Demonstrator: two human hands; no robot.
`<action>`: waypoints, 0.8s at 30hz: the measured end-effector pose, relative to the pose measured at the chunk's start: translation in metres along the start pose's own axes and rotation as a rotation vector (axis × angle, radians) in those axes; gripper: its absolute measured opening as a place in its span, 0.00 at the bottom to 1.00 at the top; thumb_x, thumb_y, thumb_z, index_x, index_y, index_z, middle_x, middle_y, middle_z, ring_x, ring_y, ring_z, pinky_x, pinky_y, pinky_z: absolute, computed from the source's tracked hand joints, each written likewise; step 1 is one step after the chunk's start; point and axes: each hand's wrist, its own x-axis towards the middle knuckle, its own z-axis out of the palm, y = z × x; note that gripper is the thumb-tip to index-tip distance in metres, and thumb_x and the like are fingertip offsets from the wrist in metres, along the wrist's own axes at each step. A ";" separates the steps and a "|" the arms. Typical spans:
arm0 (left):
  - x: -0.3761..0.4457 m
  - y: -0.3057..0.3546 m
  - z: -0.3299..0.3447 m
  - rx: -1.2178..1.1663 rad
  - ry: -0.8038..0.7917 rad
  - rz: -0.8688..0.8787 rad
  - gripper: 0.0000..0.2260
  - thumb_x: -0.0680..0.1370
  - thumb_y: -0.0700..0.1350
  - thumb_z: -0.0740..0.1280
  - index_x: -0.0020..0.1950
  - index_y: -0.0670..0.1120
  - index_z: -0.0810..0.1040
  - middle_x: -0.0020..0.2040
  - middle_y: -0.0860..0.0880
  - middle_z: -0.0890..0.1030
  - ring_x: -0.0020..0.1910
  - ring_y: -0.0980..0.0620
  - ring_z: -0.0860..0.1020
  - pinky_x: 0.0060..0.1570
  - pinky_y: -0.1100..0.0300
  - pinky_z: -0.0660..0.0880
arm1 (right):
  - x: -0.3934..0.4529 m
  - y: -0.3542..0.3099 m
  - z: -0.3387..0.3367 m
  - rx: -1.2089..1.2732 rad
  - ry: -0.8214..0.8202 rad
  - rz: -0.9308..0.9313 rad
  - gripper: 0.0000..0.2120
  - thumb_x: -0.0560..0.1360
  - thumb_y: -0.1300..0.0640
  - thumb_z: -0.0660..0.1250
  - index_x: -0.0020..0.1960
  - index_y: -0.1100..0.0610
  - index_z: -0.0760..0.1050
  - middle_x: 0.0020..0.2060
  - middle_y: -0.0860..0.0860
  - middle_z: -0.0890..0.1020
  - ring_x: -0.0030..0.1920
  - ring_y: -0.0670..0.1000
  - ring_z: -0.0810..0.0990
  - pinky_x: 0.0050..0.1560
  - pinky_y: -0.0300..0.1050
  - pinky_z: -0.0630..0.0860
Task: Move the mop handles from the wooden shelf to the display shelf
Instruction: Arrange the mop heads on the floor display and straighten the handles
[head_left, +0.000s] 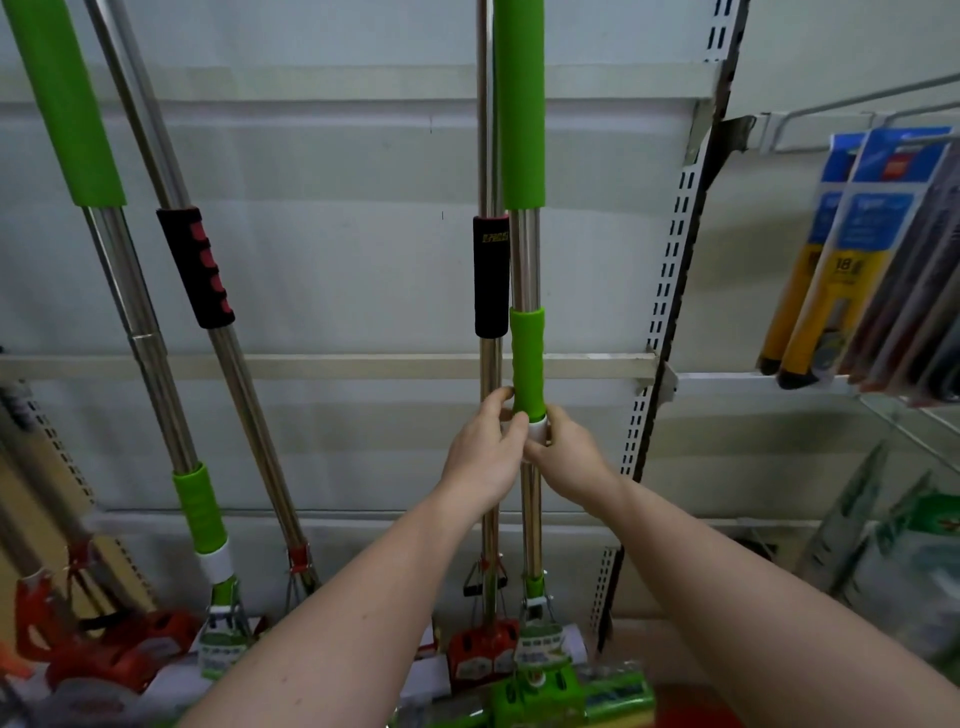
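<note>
From the head camera, we have the green mop handle (524, 260) standing almost upright straight ahead of us, its long axis running top to bottom of the view, against the pale back panel of the display shelf (337, 234). Our left hand (485, 452) pinches it just where the lower green grip meets the white collar (537, 428), and our right hand (563, 457) wraps the pole at that collar from the other side. Both hands are equally near; neither leads.

Touching the green mop handle on its left stands a steel handle with a black grip (490, 275), also upright, so any shift leftward would knock it. Well to the left of it, two more handles (150, 332) lean slanted. To its right rises the slotted upright (670, 270), and beyond that hang packaged goods (852, 249). The green mop head (571, 696) sits below our hands. The wooden shelf is not in sight.
</note>
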 end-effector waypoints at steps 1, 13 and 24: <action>-0.001 0.001 0.000 -0.008 -0.007 -0.001 0.20 0.81 0.47 0.56 0.73 0.49 0.62 0.67 0.47 0.73 0.65 0.48 0.72 0.62 0.58 0.67 | -0.001 0.000 0.000 -0.018 0.002 -0.003 0.22 0.76 0.53 0.64 0.67 0.58 0.65 0.53 0.56 0.78 0.57 0.57 0.77 0.57 0.52 0.74; -0.030 0.006 -0.001 0.041 -0.032 0.093 0.17 0.80 0.48 0.58 0.69 0.48 0.65 0.61 0.47 0.76 0.57 0.50 0.75 0.49 0.63 0.66 | -0.043 -0.001 -0.009 -0.225 -0.064 -0.098 0.10 0.77 0.54 0.60 0.52 0.56 0.60 0.43 0.54 0.77 0.42 0.52 0.75 0.31 0.35 0.64; -0.032 -0.008 -0.011 0.083 0.003 0.103 0.17 0.80 0.47 0.58 0.69 0.46 0.66 0.63 0.45 0.76 0.61 0.45 0.74 0.55 0.57 0.69 | -0.048 -0.012 0.005 -0.211 -0.054 -0.088 0.16 0.77 0.50 0.59 0.59 0.59 0.66 0.51 0.60 0.80 0.52 0.60 0.78 0.48 0.50 0.73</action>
